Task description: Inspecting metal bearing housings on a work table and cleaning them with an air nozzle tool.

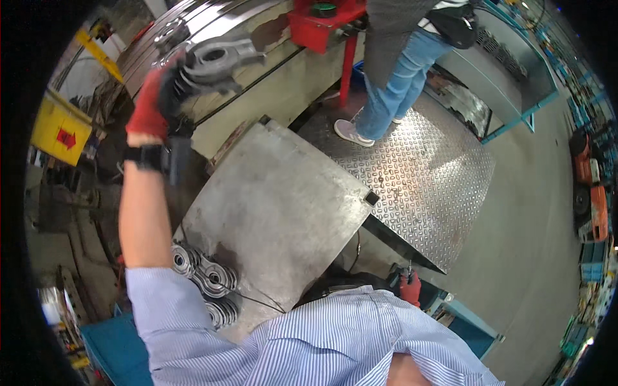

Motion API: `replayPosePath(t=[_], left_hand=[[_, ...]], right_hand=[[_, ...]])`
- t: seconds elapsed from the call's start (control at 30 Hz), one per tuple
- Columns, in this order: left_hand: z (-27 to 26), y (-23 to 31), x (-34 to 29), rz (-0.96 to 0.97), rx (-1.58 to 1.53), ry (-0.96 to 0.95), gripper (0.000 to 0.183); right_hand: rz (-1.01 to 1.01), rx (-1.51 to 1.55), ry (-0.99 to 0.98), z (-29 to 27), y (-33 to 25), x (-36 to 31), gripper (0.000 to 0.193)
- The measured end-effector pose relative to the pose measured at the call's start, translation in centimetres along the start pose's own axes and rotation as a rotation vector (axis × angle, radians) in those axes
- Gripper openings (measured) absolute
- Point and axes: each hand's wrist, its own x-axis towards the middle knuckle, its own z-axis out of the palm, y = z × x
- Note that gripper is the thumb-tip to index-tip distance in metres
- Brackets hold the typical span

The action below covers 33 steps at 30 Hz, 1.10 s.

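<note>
My left hand [164, 96], in a red and black glove, is raised at the upper left over the edge of a slotted metal bed. It grips a grey metal casting [215, 56] with a round hole; a second piece seems to lie against its underside, blurred by motion. Just behind, another ringed metal part [172, 33] rests on the bed. Low at my right side, my right hand [410, 289], in a red glove, is closed around a small tool with a thin metal tip [408, 269]; its kind is unclear. Stacked ringed castings [215, 278] sit at the table's near left corner.
A grey metal table [277, 186] stands before me, a thin cable across its near corner. Beyond it, a person in jeans [399, 77] stands on a tread-plate platform [412, 174] beside a red stand [318, 29]. A blue-framed bin [508, 64] holds more metal parts.
</note>
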Motion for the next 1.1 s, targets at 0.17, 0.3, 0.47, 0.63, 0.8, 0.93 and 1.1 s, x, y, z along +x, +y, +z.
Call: replayPosePath(t=[0.17, 0.3, 0.47, 0.63, 0.8, 0.93, 1.1], left_hand=[[4.2, -6.3, -15.2, -0.258, -0.519, 0.101, 0.032], [0.3, -18.2, -24.9, -0.323, -0.748, 0.273, 0.034], [2.5, -24.6, -31.1, -0.133, -0.915, 0.462, 0.033], [4.8, -28.2, -33.0, -0.036, -1.021, 0.743, 0.026], [6.2, -30.4, -37.0, -0.364, -1.094, 0.743, 0.032], [8.2, -21.9, -39.7, -0.903, -0.628, 0.538, 0.028], [5.3, -20.9, -39.7, -0.556, 0.516, 0.448, 0.039]], right_hand=[[0.035, 0.096, -0.089, 1.5, 2.1, 0.9, 0.025], [-0.05, 0.087, -0.176, 1.4, -0.5, 1.6, 0.027], [-0.113, 0.049, -0.204, 2.3, 0.2, 1.7, 0.027], [-0.23, -0.073, -0.263, 2.8, -0.1, 2.0, 0.028], [-0.179, -0.087, -0.279, 2.7, -2.5, 0.0, 0.029], [-0.248, -0.055, -0.25, 3.0, -4.1, -2.3, 0.029], [-0.223, -0.083, -0.185, 2.8, -5.6, -5.1, 0.027]])
